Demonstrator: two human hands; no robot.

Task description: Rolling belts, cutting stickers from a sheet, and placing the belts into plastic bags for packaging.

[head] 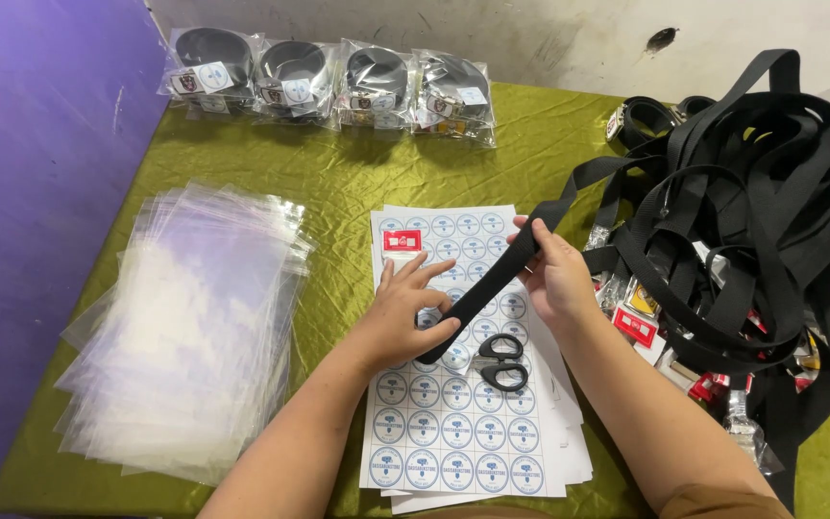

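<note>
I see my left hand point(405, 322) pinching the end of a black strap point(501, 274), and my right hand point(554, 279) grasping it higher up. Both hover over the sticker sheets point(453, 423) on the worktop point(338, 183); the black scissors point(501, 360) seem to lie just beside the strap's end.

Four bagged belts point(330, 82), one pair of scissors point(502, 360), two hands.

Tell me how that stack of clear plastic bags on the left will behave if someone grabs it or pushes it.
The clear plastic bags look thin and glossy and are already fanned unevenly, so a push would probably make them slide apart rather than move together. Lifted, they would likely droop, being flimsy film. They seem light. The left hand and right hand are both on the black strap, away from them.
</note>
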